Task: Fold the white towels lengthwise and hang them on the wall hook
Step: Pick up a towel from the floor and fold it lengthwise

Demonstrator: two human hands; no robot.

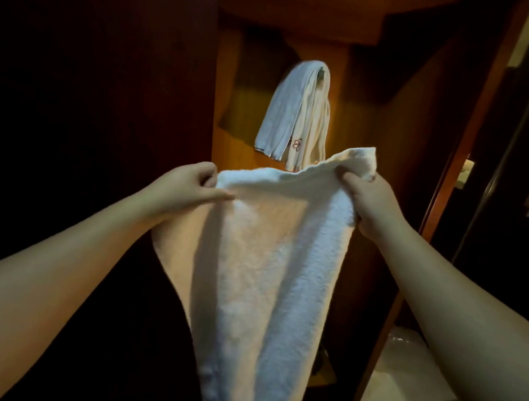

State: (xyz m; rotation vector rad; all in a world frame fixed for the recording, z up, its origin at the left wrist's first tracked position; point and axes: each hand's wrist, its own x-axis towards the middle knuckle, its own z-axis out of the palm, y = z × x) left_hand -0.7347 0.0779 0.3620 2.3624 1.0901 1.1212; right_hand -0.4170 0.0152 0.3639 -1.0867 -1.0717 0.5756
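White towel (259,265), pinched at its top edge by left hand (189,185) and right hand (368,202) below the seemingly full hook (321,73), wants edges matched before folding.

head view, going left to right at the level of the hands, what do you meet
left hand → white towel held up between both hands → right hand → wooden door frame
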